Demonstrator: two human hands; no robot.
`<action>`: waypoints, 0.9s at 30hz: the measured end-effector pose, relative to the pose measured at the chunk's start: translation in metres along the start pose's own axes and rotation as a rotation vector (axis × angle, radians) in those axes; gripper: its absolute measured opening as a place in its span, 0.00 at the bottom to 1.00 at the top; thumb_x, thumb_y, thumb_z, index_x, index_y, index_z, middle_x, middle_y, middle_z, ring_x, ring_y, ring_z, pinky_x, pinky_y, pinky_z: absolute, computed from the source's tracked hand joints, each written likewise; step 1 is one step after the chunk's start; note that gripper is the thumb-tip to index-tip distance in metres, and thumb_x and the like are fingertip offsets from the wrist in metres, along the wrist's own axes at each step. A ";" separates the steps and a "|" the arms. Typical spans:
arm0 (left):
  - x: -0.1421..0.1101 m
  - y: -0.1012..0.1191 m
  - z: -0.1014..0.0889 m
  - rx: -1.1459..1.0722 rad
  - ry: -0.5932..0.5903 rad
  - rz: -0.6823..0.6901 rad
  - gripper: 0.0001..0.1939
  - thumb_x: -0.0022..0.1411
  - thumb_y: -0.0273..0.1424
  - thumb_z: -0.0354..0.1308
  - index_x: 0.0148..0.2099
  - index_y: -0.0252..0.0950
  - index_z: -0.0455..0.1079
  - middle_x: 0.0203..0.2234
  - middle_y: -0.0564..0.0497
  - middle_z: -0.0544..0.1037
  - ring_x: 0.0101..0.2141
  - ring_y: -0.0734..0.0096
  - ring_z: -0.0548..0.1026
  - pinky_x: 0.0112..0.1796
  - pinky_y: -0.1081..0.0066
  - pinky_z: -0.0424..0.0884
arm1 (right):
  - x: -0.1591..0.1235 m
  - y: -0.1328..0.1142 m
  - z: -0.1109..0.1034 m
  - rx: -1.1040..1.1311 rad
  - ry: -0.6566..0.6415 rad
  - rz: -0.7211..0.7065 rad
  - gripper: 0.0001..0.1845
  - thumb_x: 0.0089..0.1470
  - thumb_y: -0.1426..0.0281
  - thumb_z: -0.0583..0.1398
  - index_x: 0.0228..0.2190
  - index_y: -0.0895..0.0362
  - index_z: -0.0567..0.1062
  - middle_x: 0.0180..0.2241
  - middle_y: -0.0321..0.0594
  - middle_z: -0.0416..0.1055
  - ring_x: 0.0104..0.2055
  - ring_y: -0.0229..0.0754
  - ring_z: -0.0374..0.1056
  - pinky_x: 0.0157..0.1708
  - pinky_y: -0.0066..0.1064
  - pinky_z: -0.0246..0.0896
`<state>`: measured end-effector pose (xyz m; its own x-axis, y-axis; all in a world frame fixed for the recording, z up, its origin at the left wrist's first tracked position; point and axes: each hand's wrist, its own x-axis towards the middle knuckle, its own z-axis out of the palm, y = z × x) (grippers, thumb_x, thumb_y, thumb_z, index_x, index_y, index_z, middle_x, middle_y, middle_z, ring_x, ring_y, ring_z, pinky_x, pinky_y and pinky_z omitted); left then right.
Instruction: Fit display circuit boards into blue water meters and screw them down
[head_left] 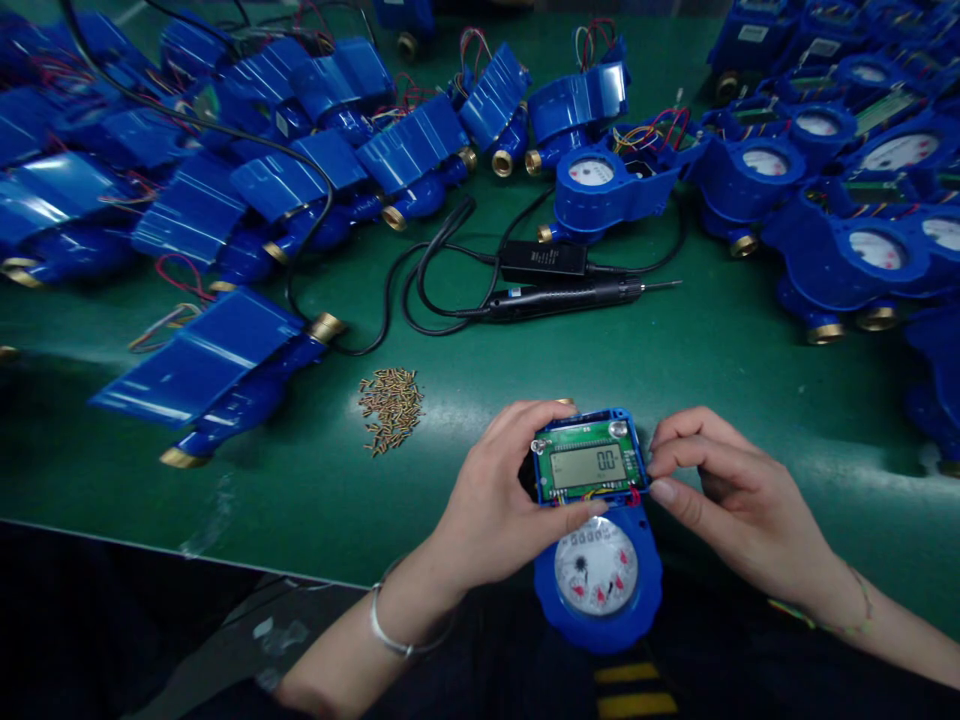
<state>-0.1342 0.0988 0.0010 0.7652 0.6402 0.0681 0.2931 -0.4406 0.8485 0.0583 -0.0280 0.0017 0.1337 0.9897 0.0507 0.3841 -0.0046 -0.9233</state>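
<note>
At the near side of the green table (457, 400), the blue meter (598, 565) is gripped by the left hand (495, 500) and best held steady, while wires (635, 495) should be left unpinched by the right hand (739, 500), its fingers narrowly bent, any hold unclear.

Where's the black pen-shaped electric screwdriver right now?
Head view, upper middle: the black pen-shaped electric screwdriver lies on the green tabletop, just below the black rectangular box, tip pointing right.
</note>
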 end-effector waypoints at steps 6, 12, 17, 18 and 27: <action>0.000 -0.001 0.000 0.001 -0.002 0.010 0.31 0.49 0.38 0.70 0.53 0.39 0.62 0.46 0.47 0.72 0.47 0.62 0.71 0.47 0.59 0.70 | 0.002 0.001 0.001 0.047 0.005 0.028 0.02 0.61 0.70 0.60 0.36 0.50 0.73 0.39 0.35 0.65 0.42 0.36 0.62 0.41 0.30 0.57; -0.001 -0.001 0.000 0.012 0.009 0.012 0.31 0.49 0.37 0.70 0.53 0.38 0.63 0.46 0.47 0.72 0.48 0.64 0.71 0.48 0.61 0.69 | 0.004 0.014 0.002 0.256 -0.047 0.187 0.05 0.57 0.63 0.63 0.32 0.49 0.73 0.39 0.34 0.60 0.42 0.37 0.59 0.42 0.31 0.53; 0.000 -0.001 0.000 -0.002 0.008 0.020 0.31 0.49 0.37 0.70 0.53 0.38 0.63 0.46 0.47 0.72 0.47 0.64 0.71 0.48 0.62 0.69 | 0.005 0.033 0.011 0.416 0.004 0.289 0.16 0.50 0.55 0.67 0.34 0.49 0.70 0.39 0.34 0.59 0.44 0.41 0.58 0.42 0.32 0.54; 0.000 -0.001 0.000 -0.005 0.006 0.019 0.31 0.50 0.37 0.70 0.53 0.38 0.63 0.46 0.47 0.72 0.47 0.64 0.71 0.48 0.61 0.69 | 0.005 0.035 0.012 0.413 0.000 0.299 0.18 0.49 0.54 0.67 0.36 0.49 0.69 0.39 0.34 0.60 0.43 0.41 0.58 0.40 0.32 0.54; 0.000 -0.001 0.001 -0.017 0.020 0.001 0.32 0.48 0.35 0.71 0.53 0.39 0.63 0.46 0.48 0.72 0.47 0.63 0.72 0.48 0.62 0.69 | 0.002 0.037 0.011 0.301 0.036 0.230 0.21 0.49 0.57 0.68 0.42 0.46 0.68 0.42 0.33 0.62 0.45 0.42 0.58 0.44 0.34 0.54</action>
<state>-0.1342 0.0985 -0.0008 0.7539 0.6521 0.0796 0.2819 -0.4305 0.8574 0.0629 -0.0249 -0.0360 0.2197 0.9619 -0.1625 0.0551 -0.1785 -0.9824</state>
